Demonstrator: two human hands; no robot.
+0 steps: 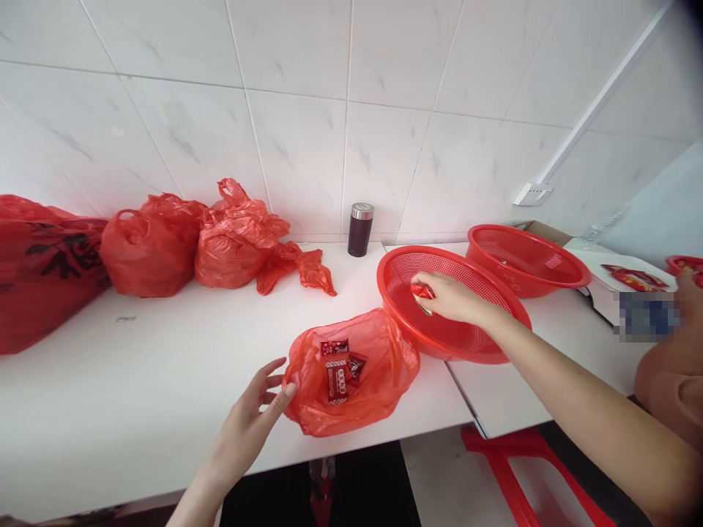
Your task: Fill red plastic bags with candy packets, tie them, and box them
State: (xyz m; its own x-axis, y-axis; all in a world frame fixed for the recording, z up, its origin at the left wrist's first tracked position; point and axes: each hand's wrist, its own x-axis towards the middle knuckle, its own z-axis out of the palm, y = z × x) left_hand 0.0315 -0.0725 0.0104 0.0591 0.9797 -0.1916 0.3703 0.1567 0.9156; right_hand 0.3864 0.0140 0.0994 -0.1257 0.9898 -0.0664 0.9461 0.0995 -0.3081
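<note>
My left hand (253,410) is at the left rim of an open red plastic bag (391,366), its fingers spread and the thumb against the plastic. Inside the bag lie several small wrapped snacks, among them a dark red packet (337,379). Over a red perforated basket (510,311) to the right of the bag, my right hand (451,296) is closed on a small red snack packet (422,290). The basket touches the bag's right side. Something pale shows just below the held packet, too small to make out.
Knotted red bags (231,252) and a large red bag (44,271) line the left wall side. A dark tumbler (360,233) stands at the back. Behind the first basket is a second red basket (527,256). Another person's arm (686,307) reaches in at right. A red stool (513,476) stands below.
</note>
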